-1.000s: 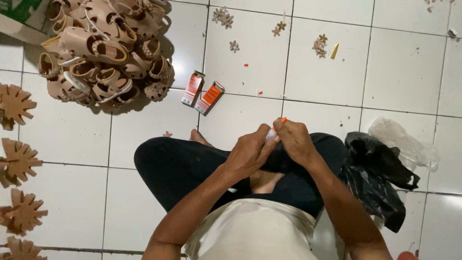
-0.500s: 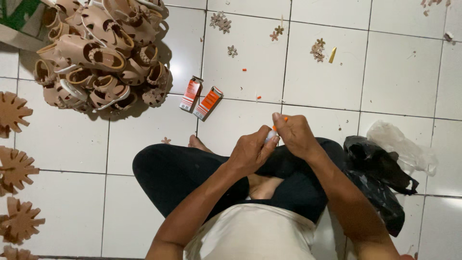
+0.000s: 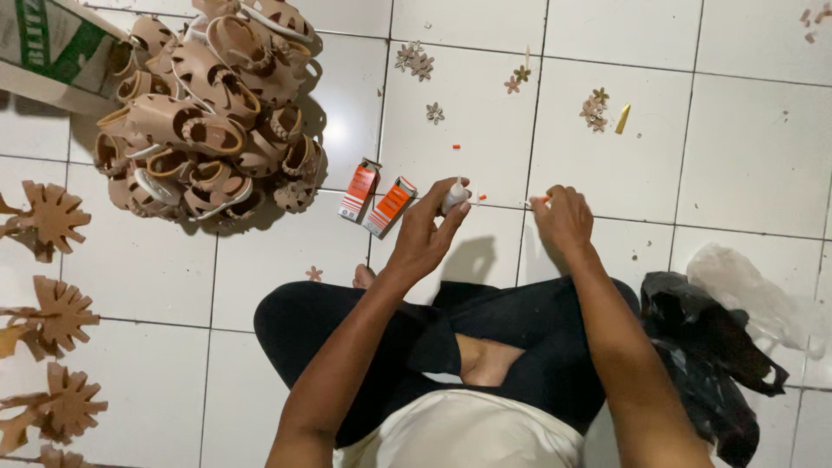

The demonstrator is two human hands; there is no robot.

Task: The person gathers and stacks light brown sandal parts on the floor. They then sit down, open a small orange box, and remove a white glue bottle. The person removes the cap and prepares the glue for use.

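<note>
Between fingers [image 3: 451, 212]: small white bottle [image 3: 454, 194].

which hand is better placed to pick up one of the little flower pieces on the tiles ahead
Probably the right hand. It pinches only a tiny orange cap and sits nearer the flower pieces ahead of it. The left hand is busy gripping the small white tube.

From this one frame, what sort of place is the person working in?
Probably a home or small workshop floor used for sandal making: white floor tiles, a heap of tan sandals, and leaf-shaped cutouts laid beside the seated person.
</note>
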